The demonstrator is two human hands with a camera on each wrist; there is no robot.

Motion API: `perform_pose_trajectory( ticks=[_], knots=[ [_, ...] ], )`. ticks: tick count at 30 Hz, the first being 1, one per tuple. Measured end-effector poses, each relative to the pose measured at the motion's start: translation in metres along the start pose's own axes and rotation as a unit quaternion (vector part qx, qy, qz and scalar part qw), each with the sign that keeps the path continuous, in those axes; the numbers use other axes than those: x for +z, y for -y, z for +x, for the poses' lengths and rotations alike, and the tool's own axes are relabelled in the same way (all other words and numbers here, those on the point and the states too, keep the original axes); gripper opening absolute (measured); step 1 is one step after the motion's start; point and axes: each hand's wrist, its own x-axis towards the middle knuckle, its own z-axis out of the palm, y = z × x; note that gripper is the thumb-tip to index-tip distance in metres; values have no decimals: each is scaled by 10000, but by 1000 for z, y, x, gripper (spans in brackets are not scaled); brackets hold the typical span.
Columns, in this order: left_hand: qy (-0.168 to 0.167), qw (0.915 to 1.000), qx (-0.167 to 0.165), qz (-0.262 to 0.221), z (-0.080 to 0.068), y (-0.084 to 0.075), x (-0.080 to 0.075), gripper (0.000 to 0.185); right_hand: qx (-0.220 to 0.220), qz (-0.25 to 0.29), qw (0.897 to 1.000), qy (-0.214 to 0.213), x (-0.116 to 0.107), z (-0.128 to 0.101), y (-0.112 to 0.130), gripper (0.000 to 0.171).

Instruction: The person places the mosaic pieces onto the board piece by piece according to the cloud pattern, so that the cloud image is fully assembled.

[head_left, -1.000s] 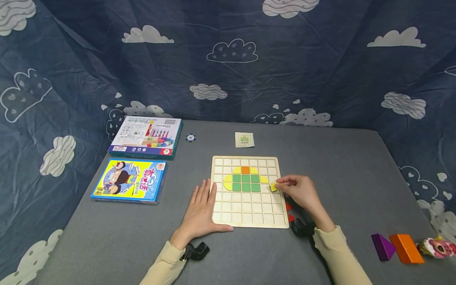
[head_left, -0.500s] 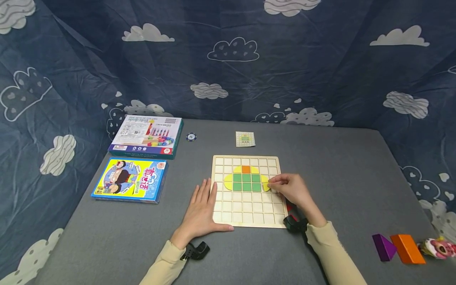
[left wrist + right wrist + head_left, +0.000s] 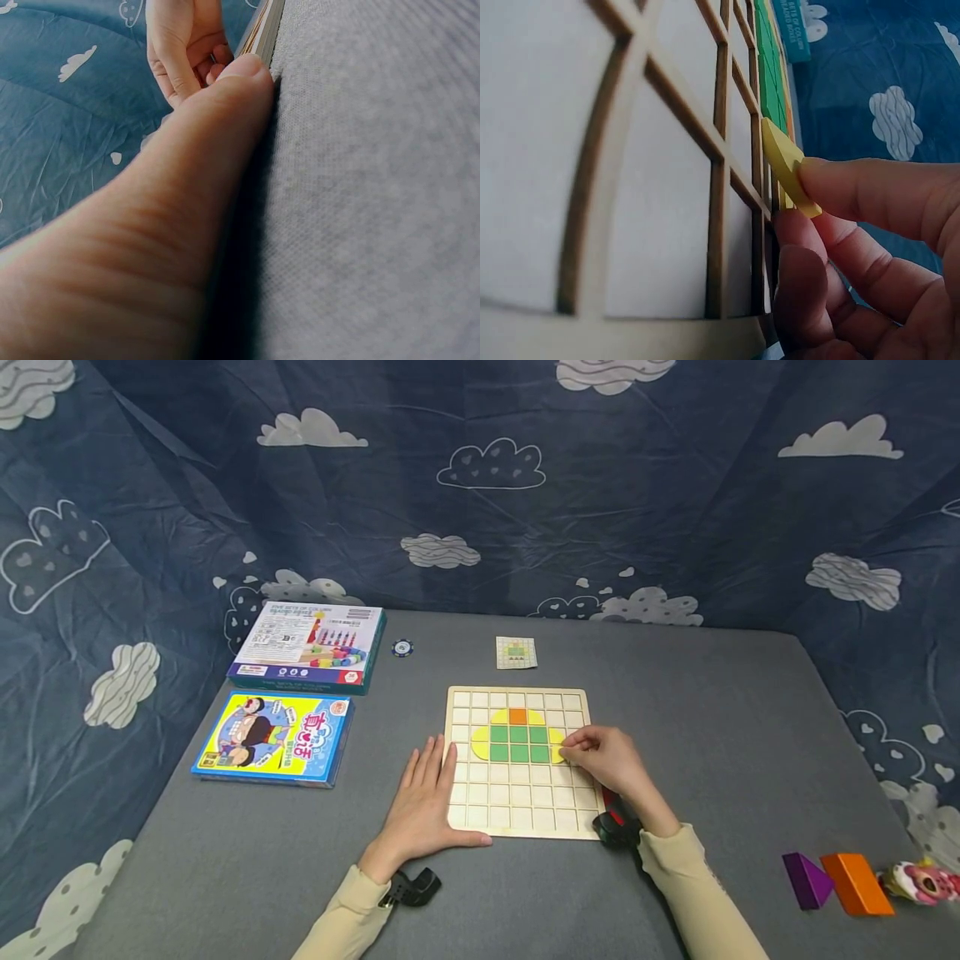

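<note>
A square wooden grid board (image 3: 498, 797) lies on the grey table, with several green tiles (image 3: 519, 745), an orange tile (image 3: 517, 717) and yellow rounded tiles (image 3: 481, 744) in its cells. My right hand (image 3: 611, 764) pinches a small yellow tile (image 3: 784, 161) between thumb and fingers over the cell right of the lower green row. In the right wrist view this tile tilts, one end against the grid; how far it sits in the cell is hidden. My left hand (image 3: 420, 806) lies with fingers extended at the board's near left corner, its thumb along the front edge.
Behind the board lies a small pattern card (image 3: 516, 652). A poker chip (image 3: 402, 648) and two boxes, one white and purple (image 3: 307, 647), one blue and yellow (image 3: 270, 739), are at left. Purple (image 3: 807, 881) and orange (image 3: 857, 883) blocks and a figurine (image 3: 926, 883) stand at right.
My right hand has moved left across the board with the yellow tile, from its right edge to the cell beside the green tiles. My left hand stays in place.
</note>
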Motion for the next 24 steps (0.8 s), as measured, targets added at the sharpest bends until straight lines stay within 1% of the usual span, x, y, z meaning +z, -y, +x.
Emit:
perform_pose_trajectory(
  ticks=[4,11,15,21,24],
  knots=[
    [-24,10000,11,45,0,0,0,134,-85,-81,9999,17,0,-1,3,12],
    [-22,10000,0,50,0,0,0,134,-12,-328,9995,-2,1,1,6,13],
    [-42,10000,28,26,0,0,-1,133,-43,-436,9990,31,1,0,7,14],
    [-36,10000,56,-20,-1,-1,-1,133,-50,-494,9985,248,-4,-3,8,25],
    [-11,10000,43,-11,-1,-1,-1,133,-96,-539,9981,290,-5,-2,7,28]
  ],
)
